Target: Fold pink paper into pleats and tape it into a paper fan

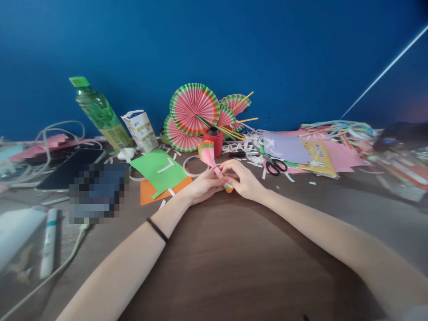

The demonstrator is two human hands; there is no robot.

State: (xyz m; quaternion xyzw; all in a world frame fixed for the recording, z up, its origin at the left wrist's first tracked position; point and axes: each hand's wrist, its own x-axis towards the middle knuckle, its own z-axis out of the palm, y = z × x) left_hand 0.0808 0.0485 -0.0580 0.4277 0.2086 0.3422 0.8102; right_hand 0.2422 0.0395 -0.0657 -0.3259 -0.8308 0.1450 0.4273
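Note:
A pleated paper fan point(207, 154), pink with a green and orange edge, is pinched at its narrow middle between my two hands. My left hand point(205, 186) grips it from the left and below. On the other side, the fingers of my right hand point(243, 179) close on its middle and lower end, which partly hides it. Both ends of the folded paper flare out, one upward and one down toward the table. Just behind my hands stands a red cylinder point(218, 141) with a dark top, and a roll of clear tape point(191, 167) lies at the left.
Round watermelon-coloured paper fans point(194, 109) lean at the blue wall. Black scissors point(277, 166), white paper scraps point(244, 145) and coloured sheets point(287, 147) lie right. Leftward are green paper point(155, 169), a carton point(142, 131), a tilted green bottle point(100, 111), a pixelated object point(100, 191) and cables.

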